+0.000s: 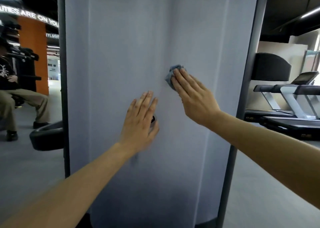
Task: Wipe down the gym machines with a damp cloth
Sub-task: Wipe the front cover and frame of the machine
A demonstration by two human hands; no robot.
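Head view: right hand (194, 96), fingers (180, 78) straight, presses cloth (170, 76) onto panel (121, 54); left hand (140, 122) flat beside it.

body: two arms in view | left forearm (78, 184): bare from wrist to frame edge | right forearm (270, 141): bare likewise | left grip (140, 122): bare hand | right grip (195, 96): bare hand, slim fingers

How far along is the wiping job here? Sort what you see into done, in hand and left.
Done: hard to tell; the grey machine panel shows no clear wiped streaks. In hand: the right hand presses the blue cloth flat against the panel at mid-height, while the left hand rests flat lower down. Left: likely the panel's top and bottom, the dark frame post and the treadmill behind.
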